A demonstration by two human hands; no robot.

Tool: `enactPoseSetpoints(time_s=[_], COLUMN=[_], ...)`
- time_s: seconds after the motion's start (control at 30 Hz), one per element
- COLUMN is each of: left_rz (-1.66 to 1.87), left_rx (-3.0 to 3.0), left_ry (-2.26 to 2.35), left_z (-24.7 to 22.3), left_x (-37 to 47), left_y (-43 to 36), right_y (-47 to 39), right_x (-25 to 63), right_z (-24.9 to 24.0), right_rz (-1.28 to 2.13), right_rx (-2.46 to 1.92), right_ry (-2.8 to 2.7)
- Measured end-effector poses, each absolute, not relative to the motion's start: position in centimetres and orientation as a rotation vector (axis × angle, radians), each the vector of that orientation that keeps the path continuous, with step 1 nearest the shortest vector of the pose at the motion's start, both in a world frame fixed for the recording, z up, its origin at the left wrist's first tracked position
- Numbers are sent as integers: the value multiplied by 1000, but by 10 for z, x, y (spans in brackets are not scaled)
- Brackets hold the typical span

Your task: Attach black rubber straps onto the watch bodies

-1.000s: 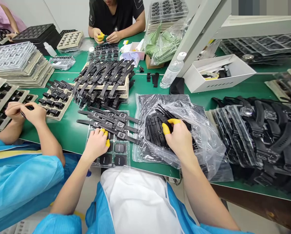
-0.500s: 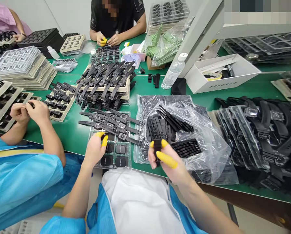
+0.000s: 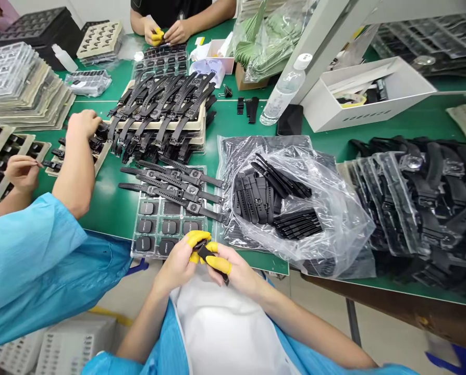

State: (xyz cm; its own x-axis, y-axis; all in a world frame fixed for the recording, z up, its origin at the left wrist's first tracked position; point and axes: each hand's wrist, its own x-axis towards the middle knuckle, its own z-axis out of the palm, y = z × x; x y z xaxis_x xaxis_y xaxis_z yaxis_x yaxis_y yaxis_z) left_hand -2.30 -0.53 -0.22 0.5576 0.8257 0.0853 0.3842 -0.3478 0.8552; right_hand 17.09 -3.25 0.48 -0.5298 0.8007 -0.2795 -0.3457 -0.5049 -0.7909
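Note:
My left hand (image 3: 180,263), with yellow finger covers, pinches a small black watch case (image 3: 199,245) above my lap at the table edge. Against that case my right hand (image 3: 238,271), covered likewise, holds a black watch strap (image 3: 207,254). Fingers hide where the two parts meet, so I cannot tell if they are joined. Just beyond my left hand lies a clear tray (image 3: 133,232) with several black watch cases in its compartments. Strapped watches (image 3: 174,187) lie across its far half. To the right, an open plastic bag (image 3: 330,229) holds bundled black straps (image 3: 256,200).
Stacked trays of watches (image 3: 162,112) stand farther back. A water bottle (image 3: 285,88) and a white box (image 3: 358,112) are behind the bag. More trays with straps (image 3: 416,198) lean at right. A co-worker's hands (image 3: 82,125) work at left; another person (image 3: 174,21) sits opposite.
My left hand has moved right from the tray with the watch case, and my right hand has moved left with the strap, so they meet. The neighbour's one hand has reached farther across the table.

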Motion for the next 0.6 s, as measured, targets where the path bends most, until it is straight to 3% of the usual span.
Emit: enactPoseSetpoints(time_s=[0.6], left_rz=[839], left_rx=[2008], left_ry=[1109], left_z=[-4], left_x=[-17], left_y=[-10], right_y=[-35], right_x=[167], right_z=[-9], right_rz=[2022], right_rx=[-808], right_ry=[-527])
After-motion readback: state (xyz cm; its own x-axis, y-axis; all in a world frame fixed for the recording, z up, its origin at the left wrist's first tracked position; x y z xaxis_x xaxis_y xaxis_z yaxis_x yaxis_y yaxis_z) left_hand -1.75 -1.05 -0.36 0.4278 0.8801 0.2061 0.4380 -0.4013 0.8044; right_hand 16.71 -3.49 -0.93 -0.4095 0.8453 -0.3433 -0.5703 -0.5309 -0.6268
